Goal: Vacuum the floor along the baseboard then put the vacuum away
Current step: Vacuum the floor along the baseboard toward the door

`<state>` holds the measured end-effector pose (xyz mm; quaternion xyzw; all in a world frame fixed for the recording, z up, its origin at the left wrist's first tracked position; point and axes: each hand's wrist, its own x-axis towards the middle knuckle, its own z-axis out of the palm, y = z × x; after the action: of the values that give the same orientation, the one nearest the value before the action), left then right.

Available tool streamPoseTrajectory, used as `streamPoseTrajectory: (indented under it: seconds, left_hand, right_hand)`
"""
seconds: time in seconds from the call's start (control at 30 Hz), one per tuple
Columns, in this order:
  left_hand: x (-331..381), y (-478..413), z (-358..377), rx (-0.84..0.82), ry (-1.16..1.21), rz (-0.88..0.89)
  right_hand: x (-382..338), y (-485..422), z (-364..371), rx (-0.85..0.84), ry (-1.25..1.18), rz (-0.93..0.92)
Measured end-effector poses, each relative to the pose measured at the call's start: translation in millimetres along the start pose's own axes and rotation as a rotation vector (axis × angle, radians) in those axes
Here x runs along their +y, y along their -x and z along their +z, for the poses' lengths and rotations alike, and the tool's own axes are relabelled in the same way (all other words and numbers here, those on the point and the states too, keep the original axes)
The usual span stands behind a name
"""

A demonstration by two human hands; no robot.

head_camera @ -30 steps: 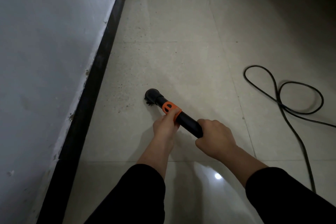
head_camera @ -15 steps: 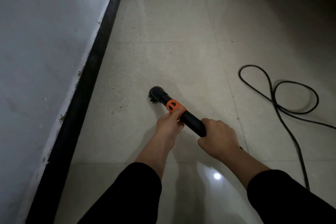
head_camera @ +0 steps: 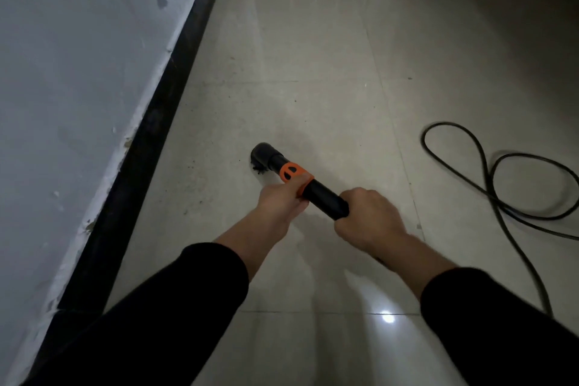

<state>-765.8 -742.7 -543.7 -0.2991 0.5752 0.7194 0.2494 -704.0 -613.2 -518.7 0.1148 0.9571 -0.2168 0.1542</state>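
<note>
A black vacuum wand [head_camera: 322,193] with an orange collar [head_camera: 293,173] slants down to the pale tiled floor [head_camera: 313,56]. Its black brush nozzle [head_camera: 261,156] touches the floor a short way right of the black baseboard [head_camera: 150,138]. My left hand [head_camera: 280,202] grips the wand just behind the orange collar. My right hand [head_camera: 369,218] grips the wand farther back, covering its rear end. The vacuum's body is out of view.
A grey-white wall [head_camera: 72,88] with chipped paint runs along the left above the baseboard. Dark specks of dirt lie on the floor between nozzle and baseboard. A black power cord [head_camera: 501,178] loops on the floor at the right.
The nozzle has slid a little to the right, away from the baseboard, and both hands moved with it. My grip on the wand is unchanged.
</note>
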Motion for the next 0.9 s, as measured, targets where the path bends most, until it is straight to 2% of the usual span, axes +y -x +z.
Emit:
streamPoseTrajectory:
  seconds: [0.23,0.9]
  left_hand:
    - [-9.3,-31.2,-23.8,-0.109,0.102,0.027]
    - [-17.4,13.7,-81.3,-0.052,0.149,0.024]
  right_hand:
    - [-4.4,-18.8,19.8,0.010,0.008,-0.064]
    - [-35.1,14.0,30.7,-0.130,0.027,-0.124]
